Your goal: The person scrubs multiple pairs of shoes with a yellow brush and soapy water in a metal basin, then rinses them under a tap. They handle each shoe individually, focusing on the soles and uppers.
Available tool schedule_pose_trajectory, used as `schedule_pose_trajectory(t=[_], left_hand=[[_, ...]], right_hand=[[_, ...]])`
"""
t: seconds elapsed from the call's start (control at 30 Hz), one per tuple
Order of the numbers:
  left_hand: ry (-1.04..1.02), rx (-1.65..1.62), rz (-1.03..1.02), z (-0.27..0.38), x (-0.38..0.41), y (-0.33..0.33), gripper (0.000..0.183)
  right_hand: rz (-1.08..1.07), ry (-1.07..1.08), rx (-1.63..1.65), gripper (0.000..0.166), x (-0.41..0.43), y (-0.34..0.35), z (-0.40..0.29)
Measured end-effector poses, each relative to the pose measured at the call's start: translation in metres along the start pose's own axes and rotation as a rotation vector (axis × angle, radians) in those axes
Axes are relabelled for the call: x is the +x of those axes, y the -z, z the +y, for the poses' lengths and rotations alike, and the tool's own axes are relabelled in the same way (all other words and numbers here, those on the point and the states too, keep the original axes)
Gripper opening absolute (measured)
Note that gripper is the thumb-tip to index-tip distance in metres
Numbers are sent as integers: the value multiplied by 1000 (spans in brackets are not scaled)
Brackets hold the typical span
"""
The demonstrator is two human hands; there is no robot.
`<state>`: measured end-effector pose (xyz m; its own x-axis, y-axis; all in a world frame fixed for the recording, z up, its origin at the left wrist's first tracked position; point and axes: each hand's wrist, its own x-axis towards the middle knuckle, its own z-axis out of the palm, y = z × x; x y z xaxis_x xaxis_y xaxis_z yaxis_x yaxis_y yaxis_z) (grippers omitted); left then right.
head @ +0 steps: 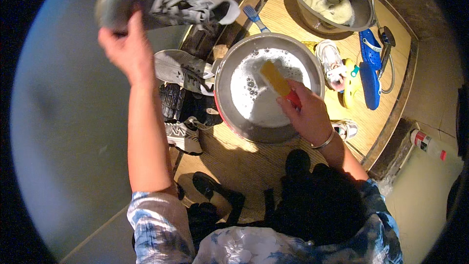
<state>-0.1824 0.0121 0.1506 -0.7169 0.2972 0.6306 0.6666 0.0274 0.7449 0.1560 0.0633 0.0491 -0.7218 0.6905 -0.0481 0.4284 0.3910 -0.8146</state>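
My left hand (128, 51) grips a grey lace-up sneaker (176, 3) by its toe part, raised at the upper left and a little blurred. In my right hand (307, 113) is a scrub brush (276, 79) with a red handle and a yellowish head, held over a round metal basin (269, 137). Sudsy water (273, 112) with bubbles lies in the basin. A blue brush (256, 18) rests by the basin's far rim. Just left of the basin sits another grey sneaker (179, 69).
Black shoes (183, 104) and a white sneaker (183, 137) stand left of the basin. To the right are a white shoe (329, 62), a yellow clog (350, 88), blue clogs (370, 77) and a shower head (387, 36). A tub (322, 25) holds pale soaked cloth; a bottle (427, 145) lies at right.
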Motion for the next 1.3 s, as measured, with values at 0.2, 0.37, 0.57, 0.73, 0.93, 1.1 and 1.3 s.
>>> schedule_pose_trajectory(t=[0.2, 0.37, 0.57, 0.73, 0.93, 1.1, 1.3], left_hand=[[212, 71, -25, 53, -82, 37, 41], [505, 125, -71, 48, -172, 26, 44], [719, 165, -409, 41, -213, 25, 62], [228, 644, -512, 40, -181, 22, 85], [336, 356, -499, 33, -195, 9, 83], [549, 343, -774, 41, -207, 45, 93], [820, -75, -625, 40, -241, 49, 98]], right_hand=[[346, 13, 378, 42, 12, 4, 1], [149, -93, 243, 44, 9, -10, 31], [-342, -319, -285, 50, 24, -27, 43], [-511, -284, -509, 45, 69, -39, 61], [-551, -137, -473, 32, 89, -51, 51], [-313, -62, -340, 41, 74, -22, 17], [-565, 174, -316, 44, 16, -29, -26]])
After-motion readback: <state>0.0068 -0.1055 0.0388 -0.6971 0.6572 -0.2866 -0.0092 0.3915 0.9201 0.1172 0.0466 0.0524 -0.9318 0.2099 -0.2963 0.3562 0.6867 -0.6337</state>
